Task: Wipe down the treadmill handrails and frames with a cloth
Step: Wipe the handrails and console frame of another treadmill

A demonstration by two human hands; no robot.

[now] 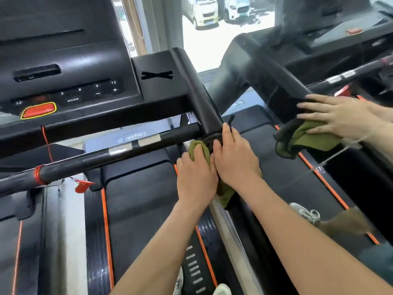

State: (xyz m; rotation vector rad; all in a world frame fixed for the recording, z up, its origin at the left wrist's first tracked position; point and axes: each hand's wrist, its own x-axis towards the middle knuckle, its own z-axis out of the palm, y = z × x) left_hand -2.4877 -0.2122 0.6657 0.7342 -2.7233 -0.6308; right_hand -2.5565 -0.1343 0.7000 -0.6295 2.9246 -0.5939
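Gym window (212, 50) glowing behind treadmills (136, 199). Left hand (196, 177) and right hand (234, 158), fingers curled, gripping cloth (198, 149) bunching round handrail (197, 90) end. Cloth looking soft, light, floppy; wrapping it fully round rail seeming safest hold.

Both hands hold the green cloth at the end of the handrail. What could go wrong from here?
1. The cloth hangs loose below the left hand and right hand; its tail might snag or slip free.
2. Another person's hand wipes the neighbouring rail close by; arms could bump.
3. A red safety cord hangs from the crossbar; wiping there might tug it.
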